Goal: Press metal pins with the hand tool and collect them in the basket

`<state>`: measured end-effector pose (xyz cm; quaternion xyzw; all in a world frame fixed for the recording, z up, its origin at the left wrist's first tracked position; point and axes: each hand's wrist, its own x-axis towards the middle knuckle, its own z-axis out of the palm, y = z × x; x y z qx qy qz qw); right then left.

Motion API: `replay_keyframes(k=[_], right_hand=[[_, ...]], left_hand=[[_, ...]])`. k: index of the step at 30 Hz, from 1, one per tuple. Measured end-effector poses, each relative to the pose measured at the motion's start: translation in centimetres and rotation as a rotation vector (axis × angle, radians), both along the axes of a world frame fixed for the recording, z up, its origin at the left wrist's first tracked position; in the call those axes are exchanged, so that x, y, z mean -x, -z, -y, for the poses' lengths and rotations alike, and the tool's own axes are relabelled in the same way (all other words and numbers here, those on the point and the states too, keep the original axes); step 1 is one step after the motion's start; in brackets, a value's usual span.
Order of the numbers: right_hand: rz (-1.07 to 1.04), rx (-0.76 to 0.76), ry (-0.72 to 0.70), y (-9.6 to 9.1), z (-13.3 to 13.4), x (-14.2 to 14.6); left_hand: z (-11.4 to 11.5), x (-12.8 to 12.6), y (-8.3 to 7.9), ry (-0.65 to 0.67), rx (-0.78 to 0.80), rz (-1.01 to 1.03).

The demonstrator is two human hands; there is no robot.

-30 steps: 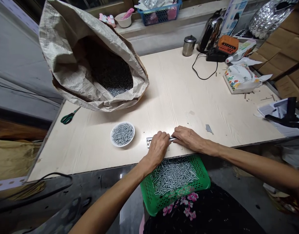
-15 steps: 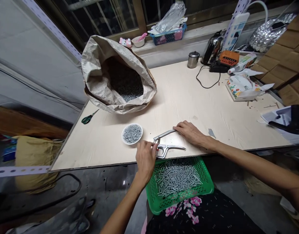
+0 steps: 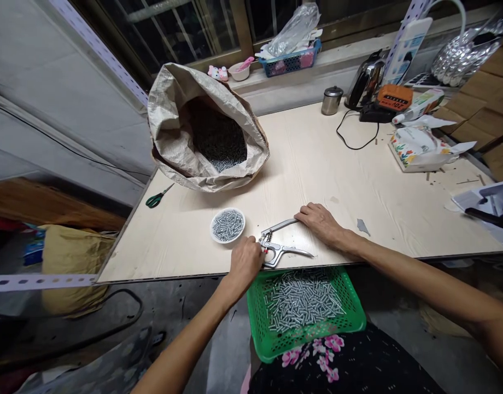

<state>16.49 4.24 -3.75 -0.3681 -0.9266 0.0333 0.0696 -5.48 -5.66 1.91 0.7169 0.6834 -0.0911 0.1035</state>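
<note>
A silver spring-loaded hand plier [image 3: 278, 249] lies near the table's front edge, its two handles spread apart. My right hand [image 3: 319, 223] has its fingers closed around the end of the upper handle. At the plier's head is my left hand [image 3: 246, 257], fingers bent and pinched together; what they hold there is hidden, though a small red bit shows beside the fingertips. A white bowl [image 3: 214, 232] full of small silver screw-like pieces stands just behind my left hand. Below the table edge, a green basket [image 3: 257, 334] on the lap holds many more of these metal pieces.
A large paper-like sack [image 3: 165, 104] with metal pieces inside stands at the back left. Green-handled scissors [image 3: 155, 200] lie on the left. A metal canister [image 3: 332, 101], an orange battery [image 3: 395, 97] and a tissue pack [image 3: 417, 145] are at the back right.
The plier's handles are spread slightly wider than before. My left hand's fingers have turned a little at the plier's head. The whole view has shifted slightly.
</note>
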Motion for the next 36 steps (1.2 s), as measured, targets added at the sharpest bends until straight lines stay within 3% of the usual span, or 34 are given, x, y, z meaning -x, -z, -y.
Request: replay_keyframes(k=[3, 6, 8, 10, 14, 17, 22, 25, 28, 30, 32, 36], right_hand=[[-0.015, -0.013, -0.003, 0.2, 0.0, 0.0], [-0.043, -0.010, -0.002, 0.5, 0.0, 0.0], [-0.047, 0.002, -0.001, 0.7, 0.0, 0.1], [-0.047, 0.008, -0.001, 0.7, 0.1, 0.1], [-0.064, -0.011, 0.008, 0.7, 0.4, 0.2], [-0.079, -0.014, 0.020, 0.9, 0.5, 0.3], [-0.082, -0.018, 0.027, 1.0, 0.4, 0.4], [-0.080, -0.020, 0.029, 0.9, 0.5, 0.4], [-0.079, -0.019, 0.032, 0.7, 0.5, 0.4], [-0.075, -0.019, 0.032, 0.6, 0.5, 0.4], [-0.068, -0.032, 0.026, 0.6, 0.4, 0.3], [-0.044, -0.107, 0.000, 0.8, 0.4, 0.0]], left_hand=[[2.0, -1.0, -1.3, 0.115, -0.149, -0.144], [4.6, -2.1, -2.3, 0.219, -0.201, -0.022], [5.2, -1.9, -2.7, 0.254, -0.212, 0.062], [4.1, -0.3, -2.9, 0.146, -0.281, 0.059], [-0.8, 4.6, -2.2, -0.200, -0.414, -0.027], [-3.5, 6.7, -0.8, -0.183, -0.401, -0.010], [-4.8, 6.8, 0.7, -0.047, -0.384, -0.025], [-4.7, 6.9, 0.3, -0.025, -0.448, 0.031], [-3.8, 6.4, -0.9, -0.127, -0.566, 0.254], [-2.6, 5.4, -1.3, -0.193, -0.507, 0.481], [-1.2, 4.0, -1.2, -0.224, -0.345, 0.683], [1.0, 2.2, 0.4, -0.337, -0.142, 0.841]])
